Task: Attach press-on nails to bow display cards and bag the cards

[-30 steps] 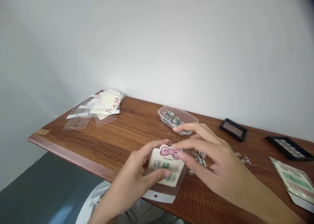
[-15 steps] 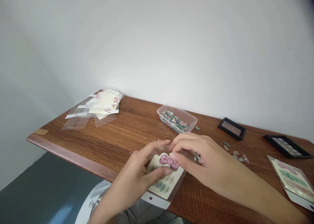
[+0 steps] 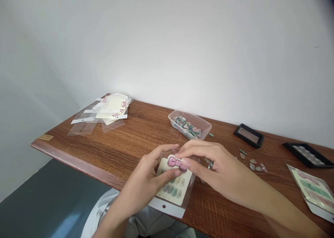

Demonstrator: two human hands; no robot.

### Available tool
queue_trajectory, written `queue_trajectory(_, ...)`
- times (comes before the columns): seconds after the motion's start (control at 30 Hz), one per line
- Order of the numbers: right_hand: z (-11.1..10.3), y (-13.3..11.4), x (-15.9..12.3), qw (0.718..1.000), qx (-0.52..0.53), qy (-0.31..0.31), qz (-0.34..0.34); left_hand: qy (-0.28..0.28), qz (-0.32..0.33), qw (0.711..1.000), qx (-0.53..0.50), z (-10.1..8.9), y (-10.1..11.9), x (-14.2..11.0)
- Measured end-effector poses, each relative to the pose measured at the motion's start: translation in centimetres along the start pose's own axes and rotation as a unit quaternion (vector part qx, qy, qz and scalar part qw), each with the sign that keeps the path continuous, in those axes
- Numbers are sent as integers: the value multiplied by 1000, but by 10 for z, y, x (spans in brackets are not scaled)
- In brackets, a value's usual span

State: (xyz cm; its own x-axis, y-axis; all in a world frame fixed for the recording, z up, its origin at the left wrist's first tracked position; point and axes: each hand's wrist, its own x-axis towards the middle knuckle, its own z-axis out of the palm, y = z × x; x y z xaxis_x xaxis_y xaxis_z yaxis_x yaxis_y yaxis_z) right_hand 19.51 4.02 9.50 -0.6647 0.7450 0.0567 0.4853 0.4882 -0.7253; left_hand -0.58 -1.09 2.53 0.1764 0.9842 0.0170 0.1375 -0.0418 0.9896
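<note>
Here, at my remote station, the head camera shows a wooden surface (image 3: 146, 133), read from left to right. Far left lies one overlapping pile of cream bow cards (image 3: 112, 107) and clear plastic bags (image 3: 82, 127); the overlap defeats an exact count. Behind the hands stands one clear plastic tub (image 3: 190, 125) of small green-and-pink false nails, with one green piece (image 3: 211, 134) just beside it.

At centre, one bow card (image 3: 177, 192) sits in one clear bag (image 3: 189, 187), its punched white header (image 3: 167, 208) facing the person and the pair held just above the surface. The left hand (image 3: 142, 177) wraps the bag's side, its thumb across the card face, apparently to steady both. The right hand (image 3: 216, 172) bears on the pink bow, its fingers (image 3: 188, 163) pinching the card's top, so I judge both hands clenched on it, neither released.

Right of these, glinting pieces (image 3: 209, 164) lie by the right hand, then about six loose pieces (image 3: 252, 163), two black trays (image 3: 249, 135) (image 3: 308, 155), and one filled packet (image 3: 311, 191) at the far edge.
</note>
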Motion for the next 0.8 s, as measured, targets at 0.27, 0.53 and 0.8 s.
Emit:
queue_trajectory(0.27, -9, 8, 5, 997, 65, -19, 49, -17, 3, 1000, 11, 0, 3, 0)
queue_trajectory(0.53, -8, 14, 10, 987, 75, -90, 109, -57, -42, 995, 70, -2, 1, -3)
queue_trajectory(0.8, -13, 24, 15, 975, 119, -139, 129, -39, -1, 997, 69, -3, -6, -4)
